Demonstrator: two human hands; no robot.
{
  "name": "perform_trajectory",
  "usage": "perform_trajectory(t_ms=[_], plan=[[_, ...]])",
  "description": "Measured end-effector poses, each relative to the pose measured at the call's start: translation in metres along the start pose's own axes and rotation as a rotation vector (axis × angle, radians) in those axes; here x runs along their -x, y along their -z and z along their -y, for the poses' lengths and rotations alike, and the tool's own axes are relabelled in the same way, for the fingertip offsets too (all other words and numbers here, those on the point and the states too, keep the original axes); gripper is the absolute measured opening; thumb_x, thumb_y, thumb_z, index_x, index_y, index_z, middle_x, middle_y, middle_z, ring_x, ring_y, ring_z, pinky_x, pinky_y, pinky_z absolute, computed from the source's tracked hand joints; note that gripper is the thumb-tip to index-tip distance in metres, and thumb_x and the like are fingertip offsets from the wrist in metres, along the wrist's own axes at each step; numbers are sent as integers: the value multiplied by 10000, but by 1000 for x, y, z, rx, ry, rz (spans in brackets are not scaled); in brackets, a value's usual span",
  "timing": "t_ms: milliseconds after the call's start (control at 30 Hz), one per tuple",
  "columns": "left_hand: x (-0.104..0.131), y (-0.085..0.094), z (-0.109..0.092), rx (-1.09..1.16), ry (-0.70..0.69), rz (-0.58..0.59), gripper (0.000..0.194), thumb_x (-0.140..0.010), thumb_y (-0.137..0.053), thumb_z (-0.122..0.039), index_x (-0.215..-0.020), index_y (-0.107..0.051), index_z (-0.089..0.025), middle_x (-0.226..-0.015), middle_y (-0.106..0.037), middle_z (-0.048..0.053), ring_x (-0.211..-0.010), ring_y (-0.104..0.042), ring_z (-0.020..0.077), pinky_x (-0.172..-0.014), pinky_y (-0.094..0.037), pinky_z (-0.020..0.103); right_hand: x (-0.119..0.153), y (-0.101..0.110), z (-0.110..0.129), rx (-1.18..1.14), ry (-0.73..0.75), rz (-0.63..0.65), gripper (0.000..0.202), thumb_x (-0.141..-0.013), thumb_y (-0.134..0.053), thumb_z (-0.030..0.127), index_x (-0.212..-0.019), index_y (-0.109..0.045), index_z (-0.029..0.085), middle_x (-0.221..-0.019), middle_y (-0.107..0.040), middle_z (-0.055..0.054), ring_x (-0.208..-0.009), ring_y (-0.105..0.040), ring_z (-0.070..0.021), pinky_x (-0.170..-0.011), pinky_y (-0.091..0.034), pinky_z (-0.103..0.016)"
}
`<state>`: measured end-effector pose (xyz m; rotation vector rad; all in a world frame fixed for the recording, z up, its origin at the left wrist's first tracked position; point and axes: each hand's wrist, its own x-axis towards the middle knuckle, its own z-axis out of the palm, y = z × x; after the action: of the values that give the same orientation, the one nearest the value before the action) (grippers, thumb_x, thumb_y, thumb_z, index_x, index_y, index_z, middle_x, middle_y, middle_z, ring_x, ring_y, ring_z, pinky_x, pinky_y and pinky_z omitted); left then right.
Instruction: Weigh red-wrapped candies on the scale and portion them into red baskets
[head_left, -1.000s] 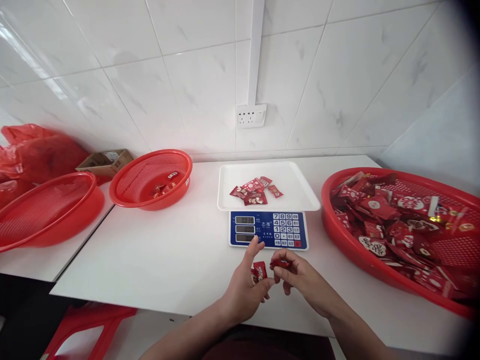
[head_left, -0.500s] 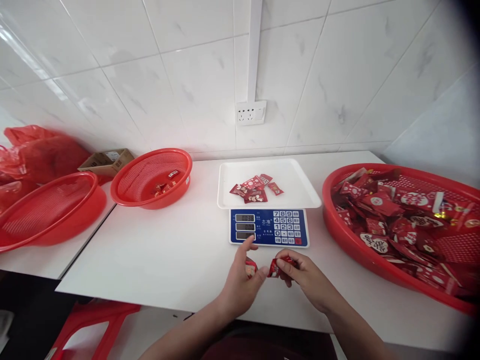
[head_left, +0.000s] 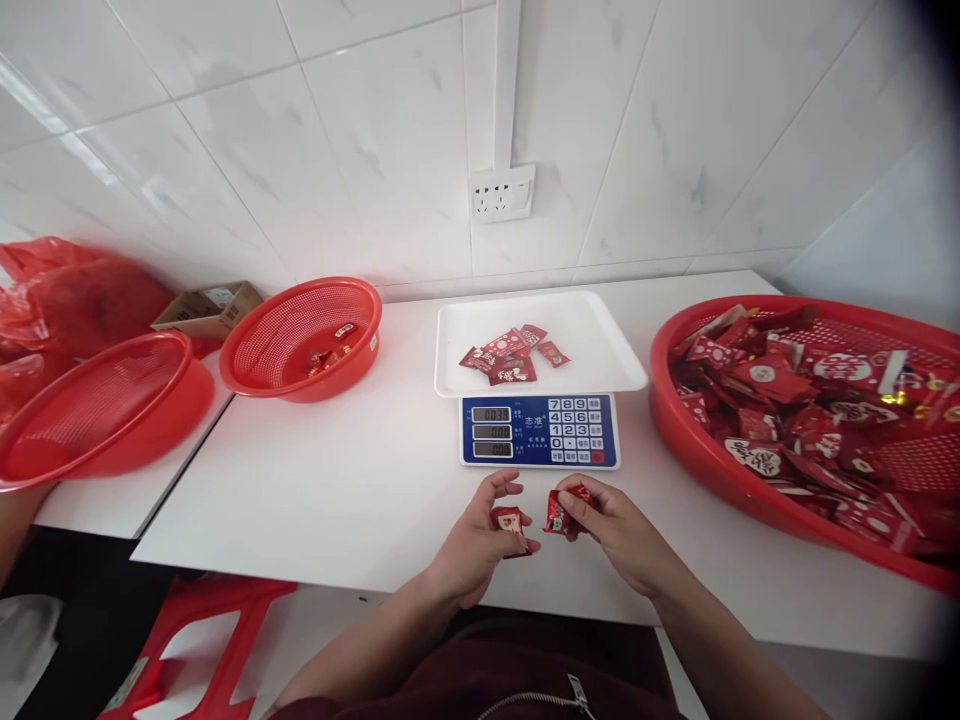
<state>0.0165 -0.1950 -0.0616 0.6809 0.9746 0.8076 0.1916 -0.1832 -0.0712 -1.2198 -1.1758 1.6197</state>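
My left hand (head_left: 480, 535) is closed on a small red-and-cream wrapped packet (head_left: 511, 528), its thumb across the front and its upper fingers stretched out. A few centimetres to its right, my right hand (head_left: 604, 515) pinches another small red packet (head_left: 556, 512); whether more than one is in that grip I cannot tell. Both hands are just in front of the digital scale (head_left: 538, 458), whose keypad is blue. On its white tray (head_left: 592, 370) lie several red packets (head_left: 511, 368) in a loose pile, one (head_left: 553, 354) slightly apart.
A large red basket (head_left: 697, 480) full of red packets stands at the right. Two red baskets, one (head_left: 255, 350) holding a few packets and another (head_left: 150, 440), stand at the left near a cardboard box (head_left: 206, 312) and red plastic bags (head_left: 82, 300). A red stool (head_left: 225, 650) is below.
My hands have drawn slightly apart, and the packet in my left hand now shows more of its front. The camera view has tilted down a little. A person's arm appears at the left edge.
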Motion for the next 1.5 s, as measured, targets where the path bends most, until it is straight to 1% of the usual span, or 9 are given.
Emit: perform_trajectory(t_ms=[233, 500, 633, 733, 867, 967, 1200, 1400, 1500], plan=[[-6, -4, 12, 118, 131, 97, 599, -626, -732, -124, -1166, -494, -230, -1173, -499, 97, -993, -554, 210, -853, -454, 375, 14, 8, 24, 263, 126, -42, 269, -818, -548, 456, -752, -571, 197, -629, -542, 22, -568, -504, -122, -550, -437, -259], [-14, 0, 9, 70, 212, 218, 595, -676, -757, -205, -1210, -496, -241, -1232, -547, 112, -1069, -573, 240, -918, -395, 364, 51, 113, 82, 704, 162, -766, 256, -756, -580, 456, -853, -635, 226, -786, -671, -41, -672, -621, -210, -647, -508, -353], [-12, -5, 9, -11, 191, 247, 653, -674, -757, -235, -1257, -465, -266, -1291, -504, 130, -1011, -595, 235, -856, -430, 364, 63, 150, 89, 1036, 156, -954, 316, -743, -597, 430, -990, -647, 239, -1096, -617, -98, -1010, -571, -327, -865, -442, -507], [-11, -13, 9, -70, 146, 301, 763, -667, -762, -233, -1328, -390, -312, -1378, -409, 147, -915, -627, 217, -777, -463, 352, 63, 132, 86, 1060, 256, -764, 375, -800, -555, 433, -1114, -624, 239, -1217, -556, -108, -1161, -487, -310, -960, -398, -484], [-14, -24, 4, -4, 176, 436, 932, -656, -769, -206, -1384, -239, -443, -1476, -255, 116, -840, -653, 188, -680, -478, 300, 59, 70, 80, 971, 283, 144, 440, -805, -613, 407, -1226, -579, 284, -1348, -500, -65, -1221, -461, -244, -1010, -381, -393], [-16, -29, -1, 41, 160, 526, 1050, -617, -784, -133, -1379, -168, -510, -1487, -239, 92, -742, -649, 129, -618, -478, 258, 55, 34, 75, 864, 382, 452, 387, -811, -633, 269, -1196, -611, 231, -1311, -537, -83, -1206, -478, -190, -1024, -365, -321], [-14, -36, -9, 28, 77, 618, 1060, -598, -808, -143, -1364, -186, -532, -1491, -235, 76, -796, -638, 125, -690, -502, 282, 61, 42, 83, 783, 429, 338, 198, -878, -531, 207, -990, -693, 198, -1021, -675, -69, -987, -600, -140, -880, -474, -260], [-17, -23, -5, -69, 54, 612, 731, -691, -751, -343, -1323, -388, -397, -1398, -395, 111, -902, -636, 196, -750, -493, 333, 63, 135, 112, 878, 321, -368, 233, -855, -519, 346, -1049, -599, 244, -1103, -635, -75, -1038, -592, -213, -829, -511, -329], [-19, -9, 2, -77, 100, 601, 642, -708, -732, -362, -1284, -450, -322, -1261, -531, 122, -883, -638, 197, -737, -488, 328, 46, 192, 120, 1057, 106, -345, 453, -830, -541, 394, -1268, -475, 297, -1271, -573, -30, -1136, -552, -212, -857, -503, -286]])
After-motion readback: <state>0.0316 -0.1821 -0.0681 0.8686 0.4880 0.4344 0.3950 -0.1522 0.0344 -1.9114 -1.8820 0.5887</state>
